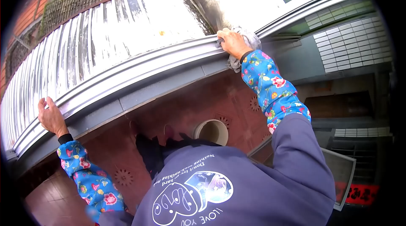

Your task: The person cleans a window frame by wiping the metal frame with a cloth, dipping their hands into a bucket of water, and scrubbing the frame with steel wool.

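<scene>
My right hand [232,42] is closed on a grey cloth [250,40], which it presses against the metal window track [169,57]. Part of the cloth hangs down over the inner side of the ledge. Far to the left, my left hand [51,117] rests on the same track with its fingers apart and nothing in them. Blue floral sleeve covers reach up both forearms.
Beyond the track lies a corrugated metal roof [105,31]. A white bucket [212,132] stands on the red tiled floor [182,99] near my feet. At the lower right leans a framed screen [340,175]. A white-tiled wall [353,44] is at the right.
</scene>
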### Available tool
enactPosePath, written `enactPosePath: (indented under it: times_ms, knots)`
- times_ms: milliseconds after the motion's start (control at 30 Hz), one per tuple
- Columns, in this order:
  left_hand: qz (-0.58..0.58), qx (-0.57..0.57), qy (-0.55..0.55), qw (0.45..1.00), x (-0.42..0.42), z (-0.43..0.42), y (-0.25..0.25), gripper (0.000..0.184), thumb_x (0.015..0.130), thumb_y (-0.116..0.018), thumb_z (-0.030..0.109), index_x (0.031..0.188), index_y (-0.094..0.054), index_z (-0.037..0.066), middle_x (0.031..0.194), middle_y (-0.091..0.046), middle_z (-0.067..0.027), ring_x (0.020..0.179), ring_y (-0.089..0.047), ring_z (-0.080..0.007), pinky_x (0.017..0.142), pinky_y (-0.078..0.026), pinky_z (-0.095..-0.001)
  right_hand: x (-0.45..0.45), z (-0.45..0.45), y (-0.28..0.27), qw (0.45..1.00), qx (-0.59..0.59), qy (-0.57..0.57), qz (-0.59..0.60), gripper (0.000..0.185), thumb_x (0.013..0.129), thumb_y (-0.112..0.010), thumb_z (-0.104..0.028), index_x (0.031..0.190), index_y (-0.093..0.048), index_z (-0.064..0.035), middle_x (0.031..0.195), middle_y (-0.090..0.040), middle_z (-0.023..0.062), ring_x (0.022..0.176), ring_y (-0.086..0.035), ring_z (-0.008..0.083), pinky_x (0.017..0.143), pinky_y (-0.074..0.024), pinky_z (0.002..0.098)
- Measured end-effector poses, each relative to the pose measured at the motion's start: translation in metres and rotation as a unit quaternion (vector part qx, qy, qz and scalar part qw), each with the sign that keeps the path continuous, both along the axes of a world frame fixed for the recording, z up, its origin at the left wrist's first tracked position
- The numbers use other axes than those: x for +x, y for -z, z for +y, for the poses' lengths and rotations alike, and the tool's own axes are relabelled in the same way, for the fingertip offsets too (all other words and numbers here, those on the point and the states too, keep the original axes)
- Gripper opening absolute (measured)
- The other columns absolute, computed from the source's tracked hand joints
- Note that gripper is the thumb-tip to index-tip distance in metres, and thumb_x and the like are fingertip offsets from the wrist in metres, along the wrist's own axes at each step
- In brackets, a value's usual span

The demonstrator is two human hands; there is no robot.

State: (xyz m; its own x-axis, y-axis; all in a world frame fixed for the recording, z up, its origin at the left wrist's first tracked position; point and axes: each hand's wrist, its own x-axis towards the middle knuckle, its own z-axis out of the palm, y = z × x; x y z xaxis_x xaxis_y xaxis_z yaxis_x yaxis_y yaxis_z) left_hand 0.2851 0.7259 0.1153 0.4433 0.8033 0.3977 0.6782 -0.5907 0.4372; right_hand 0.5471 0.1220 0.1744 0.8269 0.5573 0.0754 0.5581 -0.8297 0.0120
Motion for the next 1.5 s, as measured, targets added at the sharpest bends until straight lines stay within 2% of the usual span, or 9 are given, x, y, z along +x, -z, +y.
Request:
enactPosePath:
  times_ms: [133, 333, 400, 633, 867, 1000, 1100, 1367, 1500]
  knots:
    - [0.01, -0.013, -0.002, 1.0, -0.001, -0.006, -0.005, 0.045, 0.093, -0.053, 0.04, 0.125, -0.061, 0.01, 0.114, -0.067, -0.0145, 0.1, -0.063, -0.0308, 0.087, -0.05, -0.0446, -0.033, 0.086, 0.002, 0.985, 0.095, -0.143, 0.034, 0.016, 0.074, -0.06, -0.006, 0.091, -0.061, -0.0077, 0.09, -0.06, 0.0126, 0.088, -0.061, 0.0355, 0.076, -0.0497, 0.0425]
    - [0.007, 0.007, 0.012, 1.0, -0.004, 0.0, -0.001, 0.042, 0.093, -0.054, 0.036, 0.122, -0.063, 0.007, 0.112, -0.068, -0.016, 0.099, -0.065, -0.0315, 0.086, -0.051, -0.0436, -0.019, 0.046, -0.002, 0.993, 0.042, -0.1, 0.041, 0.017, 0.077, -0.06, -0.009, 0.094, -0.062, -0.0122, 0.096, -0.06, 0.0119, 0.093, -0.063, 0.0336, 0.081, -0.0509, 0.0436]
    - [0.008, 0.005, 0.013, 1.0, -0.005, -0.003, 0.0, 0.042, 0.094, -0.054, 0.036, 0.122, -0.063, 0.007, 0.112, -0.068, -0.016, 0.099, -0.065, -0.0316, 0.086, -0.05, -0.0439, 0.009, -0.013, -0.002, 0.998, -0.051, 0.007, 0.031, 0.014, 0.079, -0.057, -0.006, 0.091, -0.061, -0.0129, 0.094, -0.061, 0.0126, 0.09, -0.064, 0.034, 0.079, -0.0505, 0.046]
    - [-0.016, 0.004, 0.02, 1.0, -0.003, -0.006, -0.002, 0.038, 0.093, -0.056, 0.035, 0.118, -0.064, 0.008, 0.109, -0.069, -0.0143, 0.097, -0.065, -0.0298, 0.084, -0.051, -0.0436, 0.012, -0.014, -0.012, 0.997, -0.064, 0.003, 0.037, 0.017, 0.078, -0.057, -0.002, 0.092, -0.062, -0.0095, 0.093, -0.062, 0.0148, 0.089, -0.063, 0.0374, 0.078, -0.0505, 0.0452]
    - [-0.013, 0.024, 0.035, 0.999, -0.006, -0.012, -0.004, 0.034, 0.093, -0.056, 0.034, 0.111, -0.066, 0.008, 0.107, -0.069, -0.0139, 0.095, -0.064, -0.0296, 0.083, -0.05, -0.0441, -0.014, 0.042, -0.009, 0.983, 0.081, -0.133, 0.095, 0.023, 0.075, -0.061, -0.006, 0.097, -0.06, -0.0098, 0.096, -0.061, 0.0124, 0.09, -0.062, 0.0353, 0.079, -0.0509, 0.0428]
    - [-0.013, 0.0, 0.037, 0.999, -0.006, -0.024, -0.013, 0.03, 0.093, -0.058, 0.031, 0.109, -0.066, 0.006, 0.105, -0.068, -0.0127, 0.095, -0.063, -0.029, 0.082, -0.05, -0.0425, 0.025, -0.039, -0.004, 0.996, -0.049, -0.01, 0.069, 0.021, 0.076, -0.062, -0.004, 0.096, -0.059, -0.0105, 0.093, -0.058, 0.0133, 0.09, -0.061, 0.0365, 0.078, -0.05, 0.0455]
    - [-0.032, 0.015, 0.059, 0.998, -0.004, -0.03, -0.015, 0.028, 0.093, -0.059, 0.029, 0.107, -0.067, 0.006, 0.104, -0.068, -0.0119, 0.096, -0.063, -0.0281, 0.082, -0.049, -0.0417, 0.02, -0.031, -0.005, 0.997, -0.067, -0.022, 0.04, 0.022, 0.073, -0.062, -0.001, 0.094, -0.059, -0.0071, 0.095, -0.058, 0.0143, 0.091, -0.06, 0.0374, 0.077, -0.0496, 0.044]
    - [-0.073, -0.027, 0.092, 0.993, -0.001, -0.047, -0.029, 0.022, 0.091, -0.062, 0.02, 0.104, -0.067, 0.003, 0.104, -0.066, -0.0109, 0.1, -0.06, -0.0271, 0.088, -0.046, -0.0396, -0.036, 0.117, -0.011, 0.961, 0.06, -0.222, 0.151, 0.018, 0.074, -0.064, -0.003, 0.09, -0.055, -0.0066, 0.09, -0.054, 0.0114, 0.084, -0.061, 0.0346, 0.071, -0.0505, 0.0431]
    - [-0.103, -0.048, 0.111, 0.987, -0.003, -0.047, -0.027, 0.022, 0.093, -0.061, 0.018, 0.107, -0.066, 0.002, 0.107, -0.064, -0.0121, 0.1, -0.059, -0.0273, 0.089, -0.045, -0.0385, -0.044, 0.141, -0.008, 0.95, 0.109, -0.214, 0.2, 0.022, 0.075, -0.065, -0.002, 0.095, -0.057, -0.006, 0.09, -0.053, 0.012, 0.083, -0.059, 0.0343, 0.071, -0.0493, 0.04]
